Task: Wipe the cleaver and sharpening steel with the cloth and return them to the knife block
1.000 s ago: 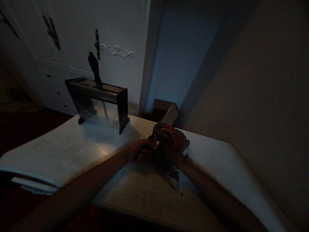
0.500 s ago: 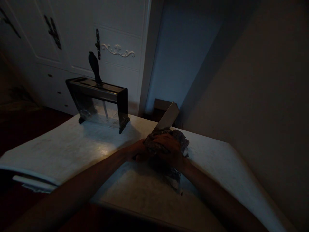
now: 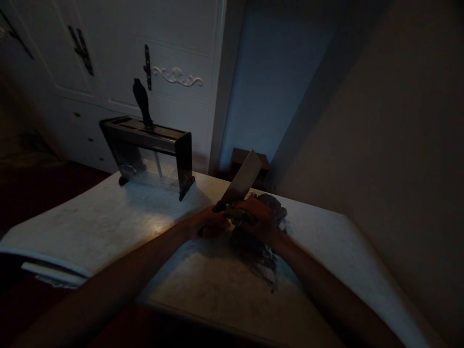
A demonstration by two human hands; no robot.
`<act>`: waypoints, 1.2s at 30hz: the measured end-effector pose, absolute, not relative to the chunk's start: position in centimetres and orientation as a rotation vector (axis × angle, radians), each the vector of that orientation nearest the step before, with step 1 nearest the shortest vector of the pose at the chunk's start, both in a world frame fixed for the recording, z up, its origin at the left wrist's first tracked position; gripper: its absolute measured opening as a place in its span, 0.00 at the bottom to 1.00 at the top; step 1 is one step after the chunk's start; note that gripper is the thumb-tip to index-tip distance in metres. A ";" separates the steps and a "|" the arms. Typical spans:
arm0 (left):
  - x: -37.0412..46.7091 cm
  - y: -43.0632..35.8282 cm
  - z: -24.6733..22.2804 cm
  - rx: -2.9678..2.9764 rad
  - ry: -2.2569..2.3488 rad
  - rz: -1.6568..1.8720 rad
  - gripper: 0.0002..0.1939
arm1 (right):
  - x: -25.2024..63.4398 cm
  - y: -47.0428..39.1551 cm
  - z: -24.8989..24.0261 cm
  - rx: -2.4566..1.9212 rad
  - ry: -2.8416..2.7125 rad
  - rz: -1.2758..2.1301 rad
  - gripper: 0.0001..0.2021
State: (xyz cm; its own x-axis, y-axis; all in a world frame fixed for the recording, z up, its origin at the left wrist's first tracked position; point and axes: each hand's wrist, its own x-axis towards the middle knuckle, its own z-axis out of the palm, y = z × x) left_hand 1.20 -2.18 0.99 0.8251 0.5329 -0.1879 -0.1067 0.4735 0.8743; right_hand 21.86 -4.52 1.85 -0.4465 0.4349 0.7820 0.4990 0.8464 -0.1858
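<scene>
My left hand [image 3: 210, 222] is closed round the dark handle of a broad-bladed knife [image 3: 243, 178], whose blade points up and away to the right. My right hand [image 3: 255, 217] grips a dark, crumpled cloth [image 3: 273, 208] beside the base of the blade. Part of the cloth is bunched between the fingers, and the rest hangs below and to the right of that hand, over the table [image 3: 203, 275]. Further back on the left stands a knife block [image 3: 145, 133] with clear sides and one black-handled tool upright in it.
Behind the table is a white cabinet [image 3: 181, 29] with dark handles. A brown box-like object [image 3: 239, 155] sits beyond the table's far edge. On the right rises a plain wall [image 3: 380, 121]. A pale drawer-like edge [image 3: 54, 273] shows at the lower left.
The blade has shifted slightly left, and its base and handle are now uncovered. My right hand and the bunched cloth have come away from the handle a little, to the right.
</scene>
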 end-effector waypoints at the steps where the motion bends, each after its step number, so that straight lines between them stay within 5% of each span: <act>1: 1.2 -2.2 1.1 1.003 0.472 0.407 0.18 | 21.9 -4.5 1.9 -0.689 -2.093 -0.081 0.09; 8: 2.0 -2.5 1.3 1.185 0.659 0.501 0.22 | 22.5 -4.9 1.4 -0.877 -1.822 -0.010 0.10; 15: 3.0 -2.2 0.4 1.921 1.204 0.722 0.01 | 22.9 -5.3 0.7 -0.925 -1.698 -0.051 0.14; 22: 2.4 -3.3 1.2 2.346 1.632 0.358 0.13 | 21.5 -5.2 1.2 -0.927 -2.010 -0.232 0.19; 36: 1.8 -3.5 1.8 2.571 1.662 0.293 0.14 | 20.2 -5.0 1.5 -1.038 -2.287 -0.416 0.14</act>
State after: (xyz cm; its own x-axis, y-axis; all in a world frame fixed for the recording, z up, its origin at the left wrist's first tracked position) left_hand 1.79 -3.51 1.77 0.3983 0.9090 0.1231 0.8964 -0.4141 0.1580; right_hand 20.20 -5.03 1.50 -0.5235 0.5780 0.6260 0.7614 0.6470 0.0394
